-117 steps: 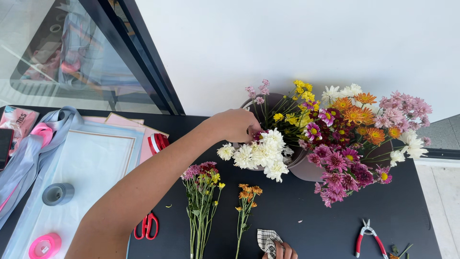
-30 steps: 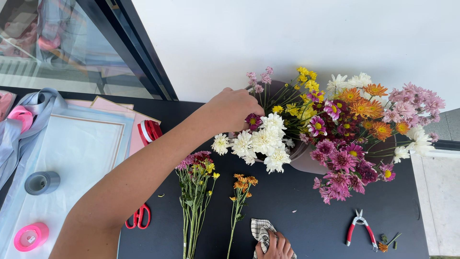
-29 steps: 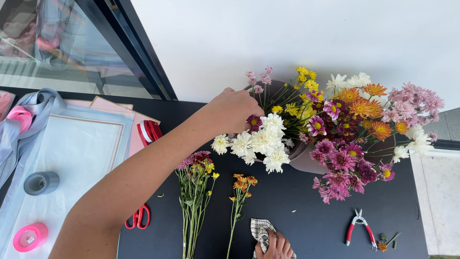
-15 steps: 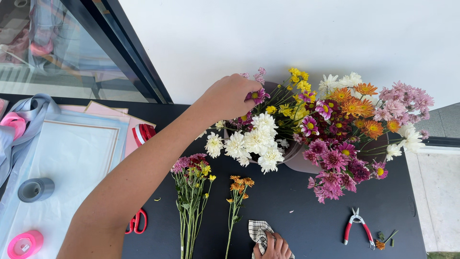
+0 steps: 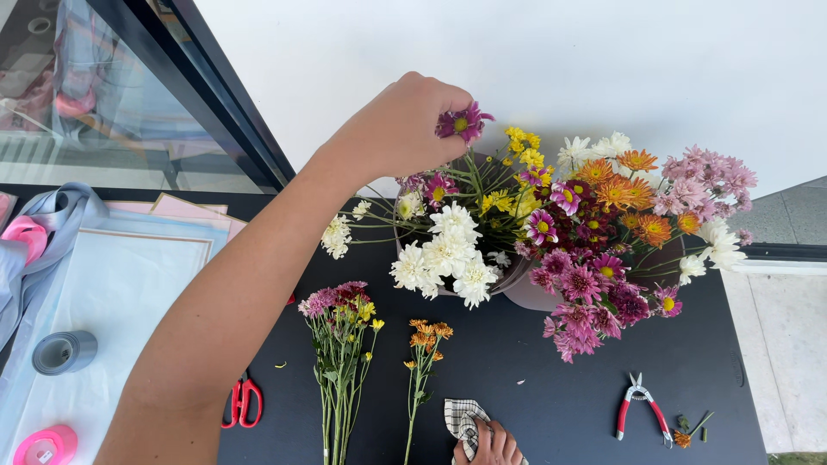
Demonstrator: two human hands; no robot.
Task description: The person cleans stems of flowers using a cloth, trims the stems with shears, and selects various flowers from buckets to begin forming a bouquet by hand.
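My left hand [image 5: 405, 129] has its fingers pinched shut on a magenta flower [image 5: 463, 123], lifted above the mixed bunch in the bucket [image 5: 525, 293], the white wall just behind. My right hand [image 5: 489, 443] presses closed on a checked cloth [image 5: 462, 418] at the black table's [image 5: 517, 379] near edge. Open tabletop lies between the cut stems [image 5: 338, 362] and the red-handled pruners [image 5: 639, 405].
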